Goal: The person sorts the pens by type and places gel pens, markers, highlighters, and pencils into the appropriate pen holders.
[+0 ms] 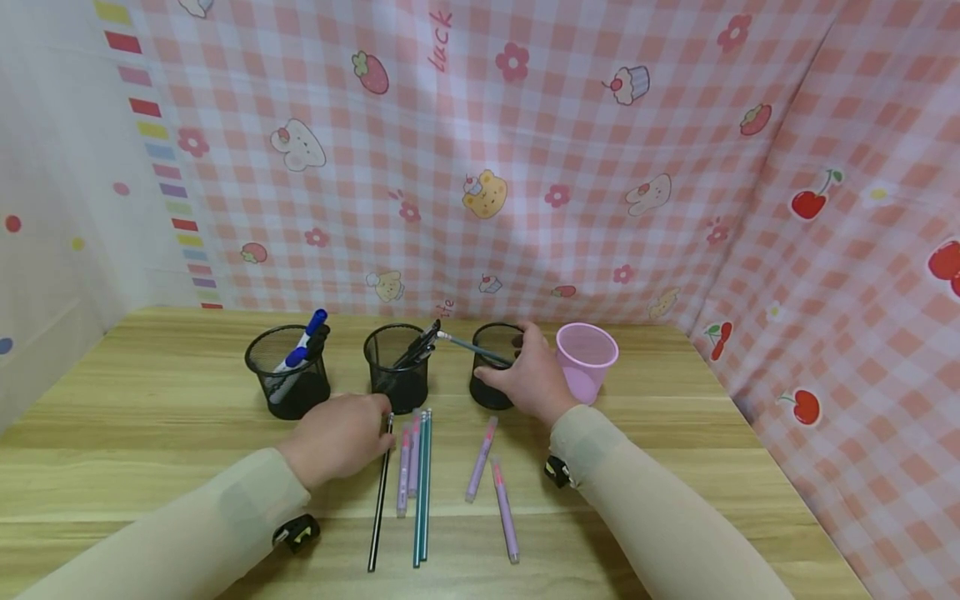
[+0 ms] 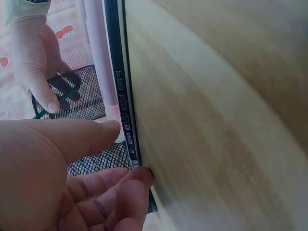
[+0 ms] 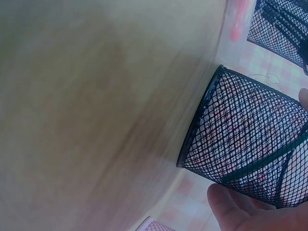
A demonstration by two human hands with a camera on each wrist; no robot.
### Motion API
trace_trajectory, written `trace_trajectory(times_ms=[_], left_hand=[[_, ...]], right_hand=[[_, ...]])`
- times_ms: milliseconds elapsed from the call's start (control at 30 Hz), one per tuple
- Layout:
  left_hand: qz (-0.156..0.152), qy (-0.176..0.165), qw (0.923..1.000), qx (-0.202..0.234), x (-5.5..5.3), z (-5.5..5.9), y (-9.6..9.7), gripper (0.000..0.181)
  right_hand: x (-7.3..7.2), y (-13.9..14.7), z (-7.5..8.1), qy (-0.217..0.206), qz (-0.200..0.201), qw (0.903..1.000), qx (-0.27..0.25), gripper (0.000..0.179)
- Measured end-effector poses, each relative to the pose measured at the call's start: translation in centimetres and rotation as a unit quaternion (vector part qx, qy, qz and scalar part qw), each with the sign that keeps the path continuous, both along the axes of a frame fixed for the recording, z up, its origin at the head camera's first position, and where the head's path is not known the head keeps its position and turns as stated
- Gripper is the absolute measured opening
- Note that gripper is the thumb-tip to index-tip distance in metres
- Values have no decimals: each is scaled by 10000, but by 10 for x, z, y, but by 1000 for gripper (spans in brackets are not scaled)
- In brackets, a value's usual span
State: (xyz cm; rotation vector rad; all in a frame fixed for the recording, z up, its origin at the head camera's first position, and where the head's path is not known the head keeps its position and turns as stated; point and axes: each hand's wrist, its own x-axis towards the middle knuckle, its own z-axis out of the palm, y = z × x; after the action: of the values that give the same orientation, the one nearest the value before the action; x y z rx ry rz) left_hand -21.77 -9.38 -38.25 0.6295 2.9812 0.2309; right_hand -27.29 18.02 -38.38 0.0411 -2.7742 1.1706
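Slim black striped pencil: lower middle of the frame, lying on the wooden counter; probably light, stiff, best pinched mid-shaft.
Left hand: parted thumb and fingers around its upper end, not closed.
Right hand: grips round black mesh cup, right of centre, teal pencil inside.
Leftmost mesh cup: blue-capped markers.
Neighbouring mesh cup: black pens.

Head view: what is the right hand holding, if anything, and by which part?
The right hand grips the third black mesh cup from the left, by its upper sides near the rim.
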Motion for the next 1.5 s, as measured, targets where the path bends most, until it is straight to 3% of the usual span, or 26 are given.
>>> trace_trajectory(times_ms=[567,1067,1367,1500], left_hand=[[26,-98,9999,-17,-1,-2,5,26],[238,-506,9983,173,-2,0,9,22],[197,-383,9990,84,0,1,11,13],[195,-397,9990,-1,0,1,12,21]], right_hand=[[0,0,1,-28,20,10000,30,105],[1,0,1,-21,17,10000,-40,105],[0,0,0,-44,14,10000,-49,105],[0,0,0,-17,16,10000,-45,104]])
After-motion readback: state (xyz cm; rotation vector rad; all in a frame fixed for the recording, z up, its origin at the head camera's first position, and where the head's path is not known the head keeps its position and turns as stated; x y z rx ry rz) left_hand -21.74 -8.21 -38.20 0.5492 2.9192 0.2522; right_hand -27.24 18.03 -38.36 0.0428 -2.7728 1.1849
